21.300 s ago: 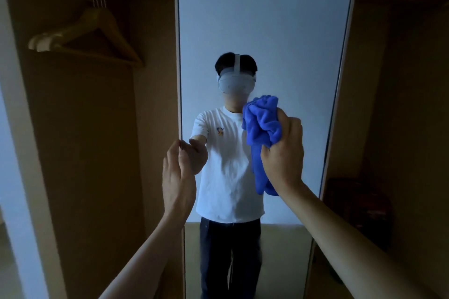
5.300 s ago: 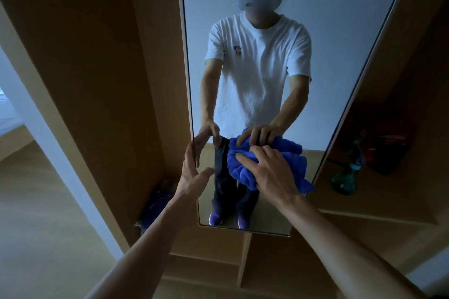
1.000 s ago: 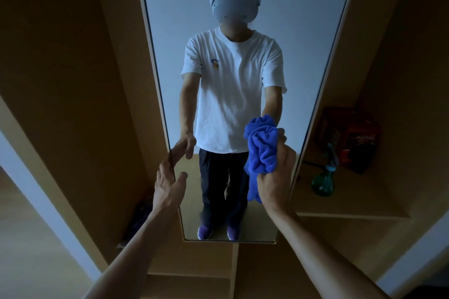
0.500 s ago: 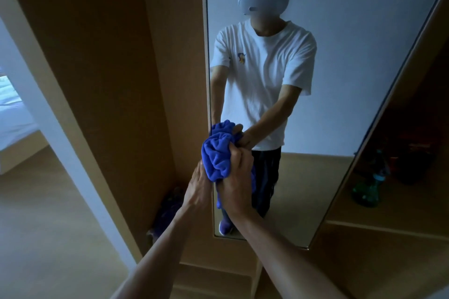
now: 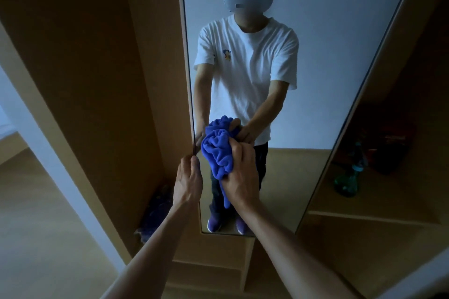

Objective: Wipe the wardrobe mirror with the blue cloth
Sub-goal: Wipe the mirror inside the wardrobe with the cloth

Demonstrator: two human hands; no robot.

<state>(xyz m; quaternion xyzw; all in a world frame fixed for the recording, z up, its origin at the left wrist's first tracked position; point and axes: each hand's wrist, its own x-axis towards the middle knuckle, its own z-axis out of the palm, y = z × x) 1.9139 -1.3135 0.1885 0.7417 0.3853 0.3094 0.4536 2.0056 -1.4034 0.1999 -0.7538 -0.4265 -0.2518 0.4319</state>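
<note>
Seemingly mid-wipe: the right hand (image 5: 239, 175) grips the bunched cloth (image 5: 217, 153) against the mirror (image 5: 315, 56), low by its left edge. How much glass is done cannot be told. The left hand (image 5: 188, 179), fingers straight, touches that edge. The mirror stands upright, long axis vertical, and the cloth's tail hangs down.

I see the shelf (image 5: 393, 198) on the right carrying a green bottle (image 5: 346, 183) near its front edge, with a dark reddish thing (image 5: 386, 144) (too dim to name) behind it.
</note>
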